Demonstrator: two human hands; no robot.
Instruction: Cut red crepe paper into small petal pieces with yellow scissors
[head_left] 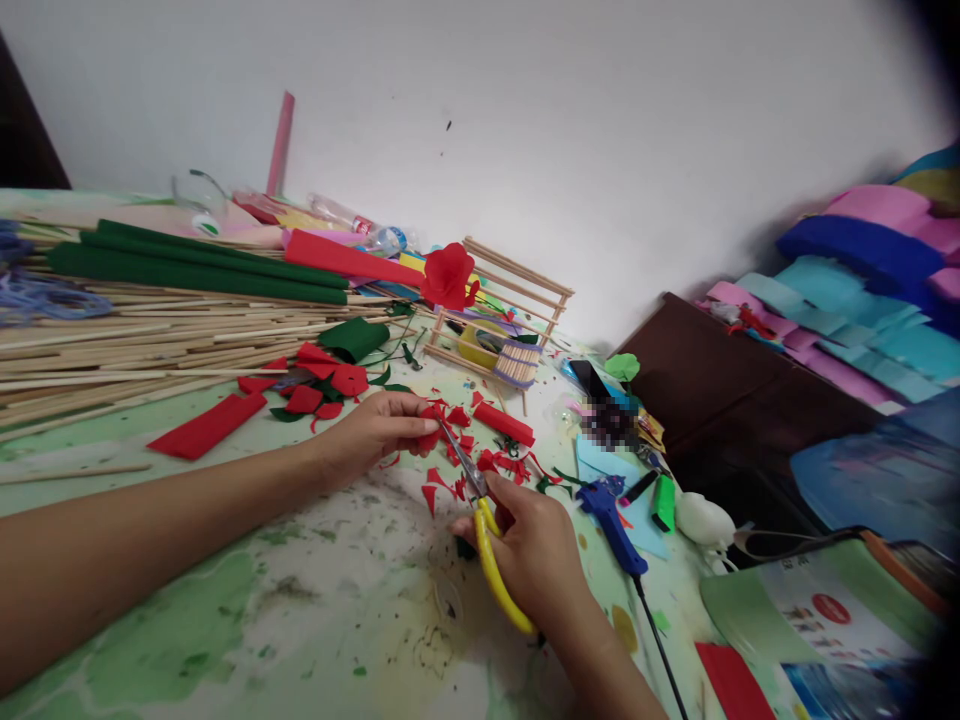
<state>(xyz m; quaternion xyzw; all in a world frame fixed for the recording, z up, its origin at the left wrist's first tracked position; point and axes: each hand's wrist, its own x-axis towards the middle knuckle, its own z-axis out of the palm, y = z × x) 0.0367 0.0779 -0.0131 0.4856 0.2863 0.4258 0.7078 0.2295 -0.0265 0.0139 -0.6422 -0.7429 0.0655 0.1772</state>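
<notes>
My left hand (pixel 390 428) pinches a small piece of red paper (pixel 430 430) over the middle of the table. In my right hand (pixel 525 535) are scissors with yellow handles (pixel 499 585), their metal blades pointing up and left and touching the red piece at my left fingertips. Red scraps (pixel 459 485) lie around and beneath the blades. A rolled red strip (pixel 504 424) rests just beyond them. More red cut pieces (pixel 304 400) are piled to the left, behind my left forearm.
Wooden sticks (pixel 150 335) and green paper rolls (pixel 202 265) cover the back left. A red flower (pixel 448 275) is by a stick frame (pixel 517 280). Rightward are a blue glue gun (pixel 615 525), green marker (pixel 663 502) and green container (pixel 817 600).
</notes>
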